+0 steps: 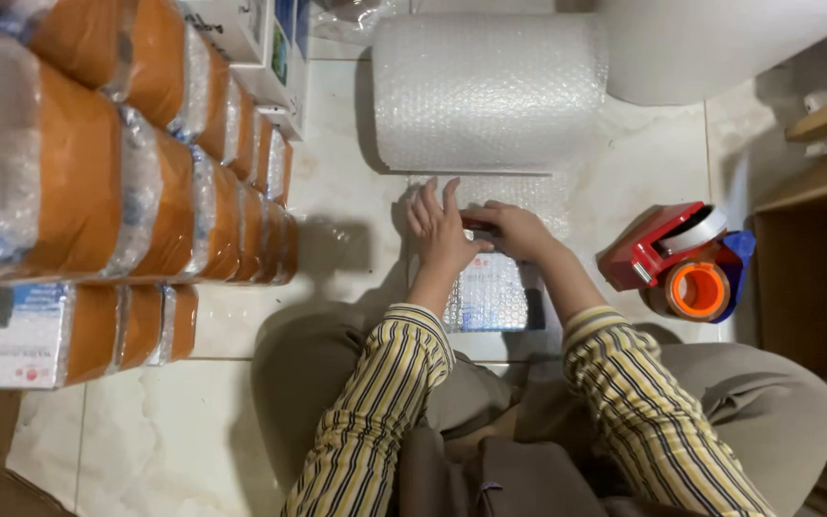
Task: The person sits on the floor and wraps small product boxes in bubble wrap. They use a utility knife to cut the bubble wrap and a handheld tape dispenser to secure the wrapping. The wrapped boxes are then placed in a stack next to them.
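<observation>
A flat box wrapped in bubble wrap (495, 297) lies on the pale tiled floor between my knees. My left hand (440, 230) rests flat on its far end with fingers spread. My right hand (519, 230) presses down beside it, fingers curled over a small red-edged part of the box. A sheet of bubble wrap (528, 196) runs from under my hands up to a big roll of bubble wrap (488, 91) lying just beyond. Both sleeves are yellow with dark stripes.
Stacks of orange packages in bubble wrap (136, 163) fill the left side. A red tape dispenser (667, 247) and an orange-cored tape roll (699, 290) sit at right, beside a cardboard box (815, 278). White cartons (260, 48) stand at the top left.
</observation>
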